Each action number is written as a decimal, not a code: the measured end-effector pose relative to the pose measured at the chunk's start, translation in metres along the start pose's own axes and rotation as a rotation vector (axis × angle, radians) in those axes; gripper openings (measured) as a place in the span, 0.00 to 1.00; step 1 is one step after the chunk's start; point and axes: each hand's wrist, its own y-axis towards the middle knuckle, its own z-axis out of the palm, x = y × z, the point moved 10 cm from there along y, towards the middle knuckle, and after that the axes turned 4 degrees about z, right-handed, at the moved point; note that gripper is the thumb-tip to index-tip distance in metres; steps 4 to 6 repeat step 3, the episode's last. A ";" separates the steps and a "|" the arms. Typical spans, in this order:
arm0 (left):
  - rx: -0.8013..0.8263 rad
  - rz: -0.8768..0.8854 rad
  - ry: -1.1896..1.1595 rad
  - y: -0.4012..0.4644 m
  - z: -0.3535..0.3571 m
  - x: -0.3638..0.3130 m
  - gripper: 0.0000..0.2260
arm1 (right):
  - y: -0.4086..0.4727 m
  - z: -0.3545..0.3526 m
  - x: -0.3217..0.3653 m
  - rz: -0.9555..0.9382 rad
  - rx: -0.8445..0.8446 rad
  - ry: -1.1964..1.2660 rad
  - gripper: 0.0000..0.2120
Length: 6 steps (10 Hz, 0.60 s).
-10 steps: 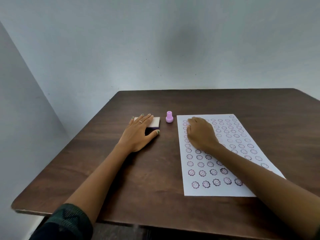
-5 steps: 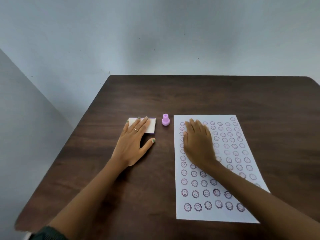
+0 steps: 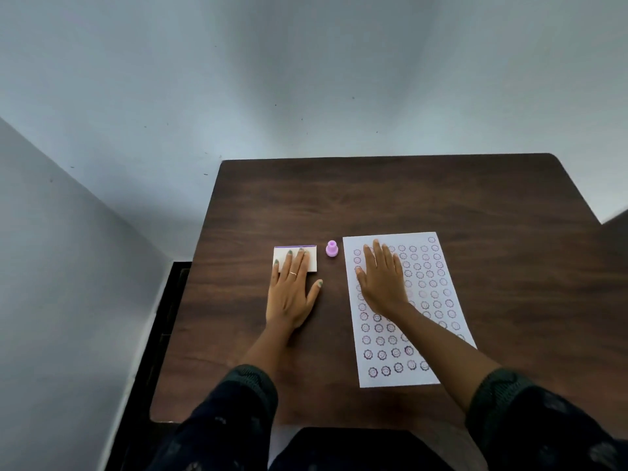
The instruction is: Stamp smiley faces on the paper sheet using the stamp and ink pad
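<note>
Paper sheet (image 3: 438,300) lies flat on the right half of the dark wooden bench (image 3: 373,198), long side running away from the person, covered in rows of purple smiley stamp marks; the marks nearest the person look darker than those farther up. On its upper left part the right hand (image 3: 382,282) lies palm down, fingers (image 3: 376,253) straight and spread, grasping nothing, the forearm crossing the sheet's lower right. Left of the sheet, the left hand (image 3: 292,294) also lies flat on the bench, thumb out toward the sheet, a ring on one finger; its fingertips rest on top of the ink pad (image 3: 311,261) without gripping it. That ink pad is a small white rectangular case with a purple strip along its far edge, closed as far as can be seen. Between the ink pad and the sheet's top left corner stands the stamp (image 3: 331,249), a small pink knob-shaped piece, upright, just beside both and touched by neither hand. Dark patterned sleeves (image 3: 238,396) cover both arms near the bottom edge.
</note>
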 end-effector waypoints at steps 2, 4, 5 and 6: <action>-0.038 0.003 -0.044 0.011 -0.020 -0.015 0.29 | 0.001 -0.015 0.010 0.015 -0.006 0.004 0.26; -0.063 -0.002 -0.048 0.017 -0.030 -0.019 0.29 | 0.003 -0.023 0.015 -0.007 -0.046 0.024 0.26; -0.063 -0.002 -0.048 0.017 -0.030 -0.019 0.29 | 0.003 -0.023 0.015 -0.007 -0.046 0.024 0.26; -0.063 -0.002 -0.048 0.017 -0.030 -0.019 0.29 | 0.003 -0.023 0.015 -0.007 -0.046 0.024 0.26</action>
